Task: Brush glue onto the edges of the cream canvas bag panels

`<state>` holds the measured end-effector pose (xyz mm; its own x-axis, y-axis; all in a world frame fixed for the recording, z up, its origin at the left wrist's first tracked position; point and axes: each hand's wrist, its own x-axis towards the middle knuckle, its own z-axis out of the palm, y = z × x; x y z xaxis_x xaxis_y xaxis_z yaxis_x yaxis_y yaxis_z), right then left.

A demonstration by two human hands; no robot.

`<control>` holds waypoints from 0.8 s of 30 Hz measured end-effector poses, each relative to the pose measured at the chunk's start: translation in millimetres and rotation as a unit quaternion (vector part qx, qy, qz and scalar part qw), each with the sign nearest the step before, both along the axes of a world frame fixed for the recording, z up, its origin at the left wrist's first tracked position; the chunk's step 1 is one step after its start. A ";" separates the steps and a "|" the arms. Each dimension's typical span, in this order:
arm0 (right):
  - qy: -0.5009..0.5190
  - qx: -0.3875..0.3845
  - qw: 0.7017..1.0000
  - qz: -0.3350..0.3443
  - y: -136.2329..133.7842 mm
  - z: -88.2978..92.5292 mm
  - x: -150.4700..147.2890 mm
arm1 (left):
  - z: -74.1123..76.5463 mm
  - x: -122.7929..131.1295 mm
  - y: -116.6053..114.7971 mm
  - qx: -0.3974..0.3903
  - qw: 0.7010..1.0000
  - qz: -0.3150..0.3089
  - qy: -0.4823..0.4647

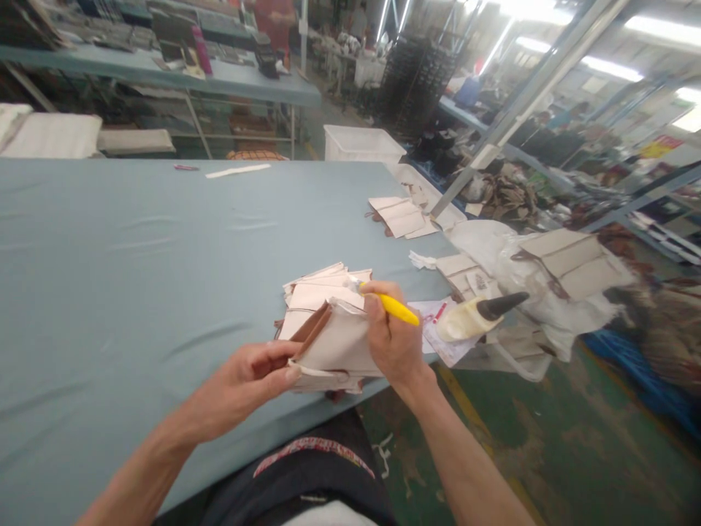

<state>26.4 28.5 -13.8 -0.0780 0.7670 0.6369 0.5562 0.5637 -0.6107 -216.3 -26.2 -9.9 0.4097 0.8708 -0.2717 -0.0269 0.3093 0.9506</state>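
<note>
Pinched the pale piece (342,343) steady with the left hand (246,380) and held the yellow pen (397,310) in the right hand (391,340) with a tight grip (best pressed softly, slowly).

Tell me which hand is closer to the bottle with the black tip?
Right. The right hand, holding a yellow pen, sits just beside the bottle; the left hand is farther away, gripping a beige piece.

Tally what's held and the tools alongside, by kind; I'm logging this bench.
Yellow plastic pen, right hand: 1
Beige folded leather-like piece, left hand: 1
Cream squeeze bottle with dark nozzle: 1
Total: 3
</note>
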 end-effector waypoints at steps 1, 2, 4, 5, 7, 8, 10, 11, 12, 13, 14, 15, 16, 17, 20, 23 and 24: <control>-0.002 -0.012 1.000 -0.008 2.1 -2.8 0.9 | -4.9 -1.5 -3.0 0.025 0.999 -0.002 0.020; -0.006 -0.024 1.000 -0.015 4.6 -6.7 0.9 | -9.1 -1.8 -5.7 0.053 0.998 -0.004 0.046; -0.014 -0.042 0.998 -0.035 11.5 -17.3 -1.4 | -16.4 -0.1 -9.9 0.110 0.988 -0.019 0.109; -0.016 -0.049 0.998 -0.046 15.7 -23.7 -3.3 | -19.9 1.6 -11.2 0.132 0.982 -0.027 0.134; -0.015 -0.062 0.996 -0.060 24.6 -36.0 -7.4 | -26.8 5.2 -12.7 0.152 0.976 -0.033 0.151; -0.012 -0.068 0.996 -0.064 28.4 -40.8 -9.0 | -29.8 6.8 -13.2 0.151 0.977 -0.029 0.149; -0.005 -0.074 0.995 -0.072 31.8 -44.9 -10.0 | -33.6 9.2 -14.2 0.141 0.980 -0.016 0.137; 0.009 -0.071 0.995 -0.073 30.1 -43.5 -9.3 | -34.0 9.9 -14.7 0.135 0.982 -0.006 0.134; 0.034 -0.062 0.995 -0.071 25.6 -39.8 -7.9 | -33.4 10.3 -15.4 0.131 0.982 -0.001 0.132; 0.070 -0.048 0.994 -0.066 18.0 -34.0 -5.9 | -32.1 10.4 -16.1 0.130 0.982 0.002 0.134; 0.115 -0.033 0.991 -0.056 7.6 -26.8 -3.5 | -30.3 10.4 -16.9 0.132 0.982 0.001 0.137; 0.162 -0.020 0.986 -0.041 -5.1 -18.9 -0.7 | -28.4 10.2 -17.9 0.137 0.980 0.000 0.144; 0.201 -0.022 0.979 -0.033 -19.1 -11.0 2.1 | -26.6 10.1 -19.0 0.142 0.978 -0.001 0.152; 0.223 -0.043 0.974 -0.015 -33.5 -3.9 4.6 | -25.2 10.2 -20.3 0.148 0.976 -0.001 0.161; 0.231 -0.089 0.968 0.045 -68.9 7.5 8.7 | -23.1 11.4 -24.8 0.162 0.971 0.004 0.178; 0.218 -0.107 0.969 0.046 -85.5 4.0 4.8 | -23.4 13.8 -28.8 0.170 0.968 0.002 0.183; 0.214 -0.115 0.969 0.038 -88.1 1.1 2.3 | -23.7 14.7 -29.7 0.181 0.967 0.003 0.180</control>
